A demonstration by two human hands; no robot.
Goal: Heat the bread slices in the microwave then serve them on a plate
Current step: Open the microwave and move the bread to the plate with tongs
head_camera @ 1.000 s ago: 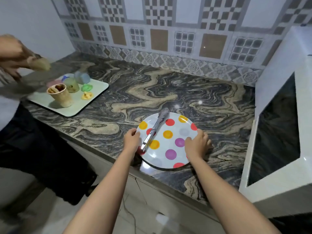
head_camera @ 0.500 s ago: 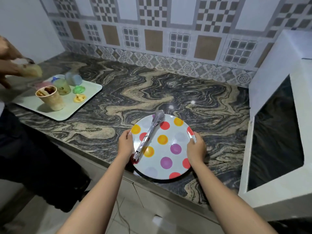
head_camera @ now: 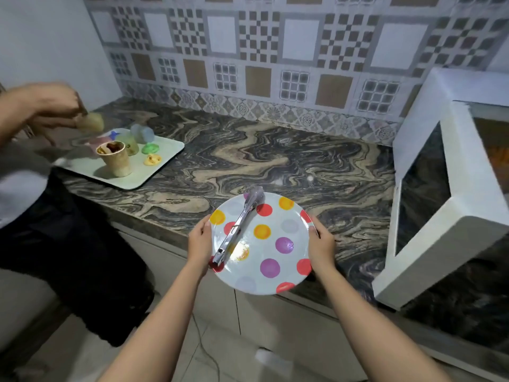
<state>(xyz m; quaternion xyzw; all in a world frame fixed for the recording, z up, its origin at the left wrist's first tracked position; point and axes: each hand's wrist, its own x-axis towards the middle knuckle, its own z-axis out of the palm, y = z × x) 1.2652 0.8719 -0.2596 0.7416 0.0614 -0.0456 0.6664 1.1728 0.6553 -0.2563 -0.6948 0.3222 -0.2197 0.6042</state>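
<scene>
A white plate [head_camera: 286, 274] with coloured dots is lifted off the marble counter [head_camera: 275, 161] and juts past its front edge. My left hand [head_camera: 200, 241] grips its left rim and my right hand [head_camera: 321, 242] grips its right rim. Metal tongs [head_camera: 239, 224] with a red tip lie diagonally across the plate's left half. A white microwave [head_camera: 451, 194] stands at the right with its door [head_camera: 429, 227] swung open toward me. No bread shows on the plate.
At the counter's left end a pale tray [head_camera: 143, 177] holds a beige cup [head_camera: 115, 158], small tumblers and coloured bits. Another person [head_camera: 41, 111] stands there, handling something over the tray. A patterned tile wall runs behind.
Both hands have lifted the plate with the tongs off the counter and drawn it toward me, past the counter edge. The other person's hands keep moving over the tray.
</scene>
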